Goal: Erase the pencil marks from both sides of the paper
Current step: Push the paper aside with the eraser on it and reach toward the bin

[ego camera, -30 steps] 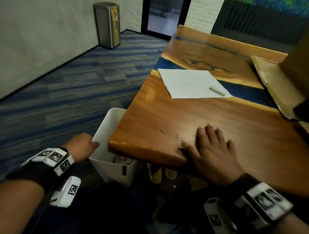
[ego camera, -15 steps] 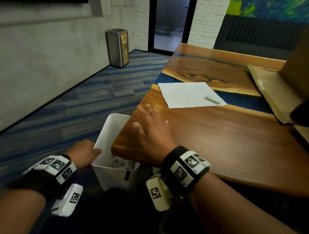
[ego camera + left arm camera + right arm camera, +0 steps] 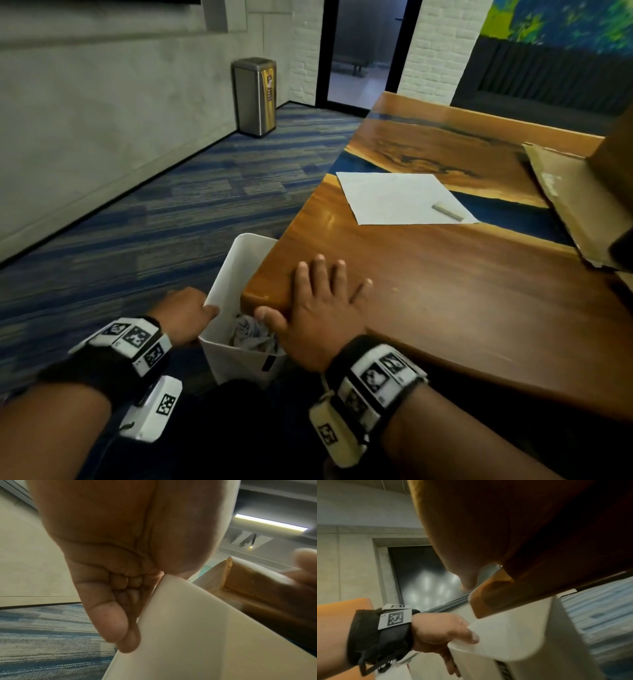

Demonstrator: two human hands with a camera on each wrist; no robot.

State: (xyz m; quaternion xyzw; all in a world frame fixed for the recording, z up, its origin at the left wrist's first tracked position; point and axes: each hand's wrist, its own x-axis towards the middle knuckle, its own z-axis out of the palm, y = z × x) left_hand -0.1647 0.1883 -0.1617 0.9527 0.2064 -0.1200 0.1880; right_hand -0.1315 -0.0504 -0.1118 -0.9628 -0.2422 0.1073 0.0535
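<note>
One paper (image 3: pixel 400 197) sheet at 12 o'clock on the worktop (image 3: pixel 462 291). One eraser (image 3: pixel 447 211) on it. One white bin (image 3: pixel 239 346) at 7 o'clock, crumpled scraps inside, count unclear. One steel trash can (image 3: pixel 255 96) at 10 o'clock. One cardboard box (image 3: pixel 582 192) at 2 o'clock. Two hands: left hand (image 3: pixel 183 317), right hand (image 3: pixel 318 308).

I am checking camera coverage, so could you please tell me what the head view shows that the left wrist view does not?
Only the head view shows the paper with the eraser lying on it, and the right hand flat on the table corner. Only the left wrist view shows the left hand's curled fingers against the bin's outer wall. Both show the left hand holding the white bin.
</note>
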